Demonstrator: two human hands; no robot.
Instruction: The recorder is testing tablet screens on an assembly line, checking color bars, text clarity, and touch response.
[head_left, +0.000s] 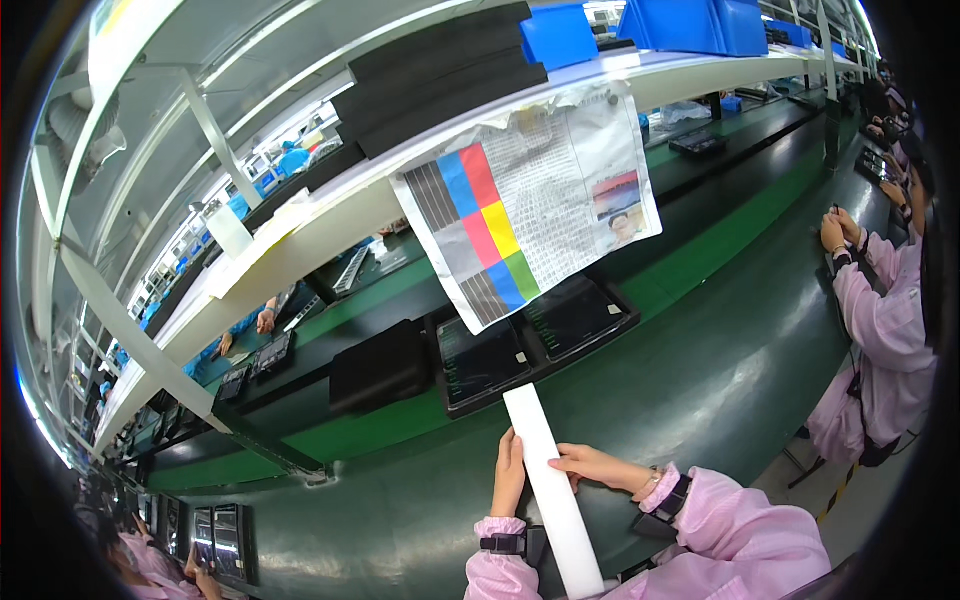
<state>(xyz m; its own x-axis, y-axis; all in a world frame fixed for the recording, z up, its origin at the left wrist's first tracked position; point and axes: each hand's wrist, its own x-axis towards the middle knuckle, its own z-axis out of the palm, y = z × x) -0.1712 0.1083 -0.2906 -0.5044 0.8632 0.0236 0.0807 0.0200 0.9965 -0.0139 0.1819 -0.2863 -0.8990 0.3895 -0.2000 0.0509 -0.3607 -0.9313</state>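
Note:
A long, plain white bar (550, 480), flat-faced and straight, slants up and away from me over the green bench. My left hand (509, 470) grips its left edge, with part of the fingers hidden behind it. From the right, my right hand (597, 467) holds the same bar, its thumb over the front face and the other fingers underneath. Just beyond the bar's far end lies a black tray (462, 408) bearing two dark-screened tablets (575, 318). A stack of black trays or covers (380, 366) sits to their left.
A printed sheet with colour blocks (530, 200) hangs from the white shelf (690, 78) above the tablets. Blue bins (690, 25) and black foam blocks (440, 75) stand on that shelf. A metal post (150, 340) rises at left. Co-workers in pink sleeves (885, 300) sit right and left.

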